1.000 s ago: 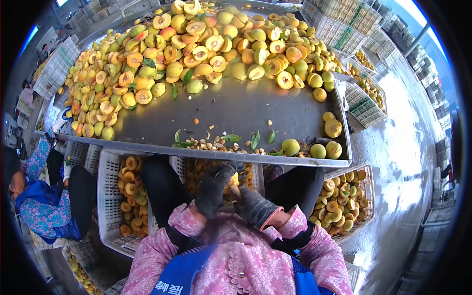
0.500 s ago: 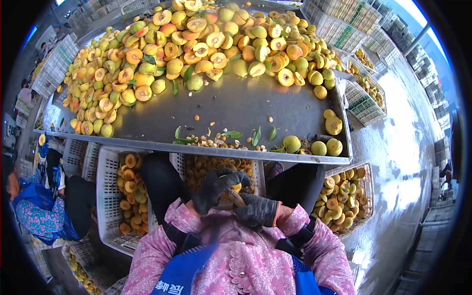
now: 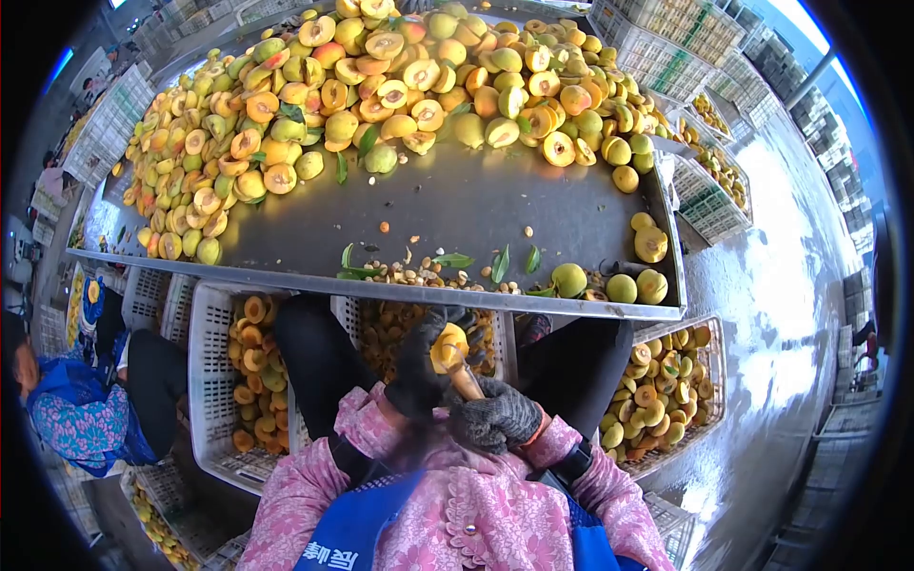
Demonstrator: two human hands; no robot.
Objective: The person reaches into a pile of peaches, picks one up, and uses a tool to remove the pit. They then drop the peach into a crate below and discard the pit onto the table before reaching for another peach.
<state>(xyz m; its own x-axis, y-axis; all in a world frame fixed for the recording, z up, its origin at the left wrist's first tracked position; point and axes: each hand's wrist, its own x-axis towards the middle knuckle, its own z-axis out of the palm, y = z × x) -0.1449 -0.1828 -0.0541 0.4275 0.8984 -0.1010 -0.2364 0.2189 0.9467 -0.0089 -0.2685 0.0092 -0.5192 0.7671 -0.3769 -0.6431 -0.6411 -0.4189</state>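
Note:
My left hand [image 3: 419, 362], in a dark glove, is wrapped round a yellow peach [image 3: 448, 348] held in front of my chest. In a grey knit glove, my right hand [image 3: 495, 415] grips the brownish handle of a tool [image 3: 466, 383]. The tool's far end meets the peach, and its tip is hidden there. Below both hands lies a crate of peach pieces [image 3: 381, 328] between my knees. Beyond them, a metal table [image 3: 447, 209] bears a big heap of halved and whole peaches [image 3: 381, 95].
Crates of halved peaches stand left [image 3: 203, 381] and right [image 3: 716, 381] of my legs. Pits and leaves lie along the table's near edge. A co-worker in blue floral sleeves [image 3: 76, 419] sits at the far left. Stacked crates [image 3: 666, 57] rise at the back right.
Both hands have turned, so the peach and the tool handle now show more clearly. At the left, the co-worker's hand has left the heap and come back toward their lap.

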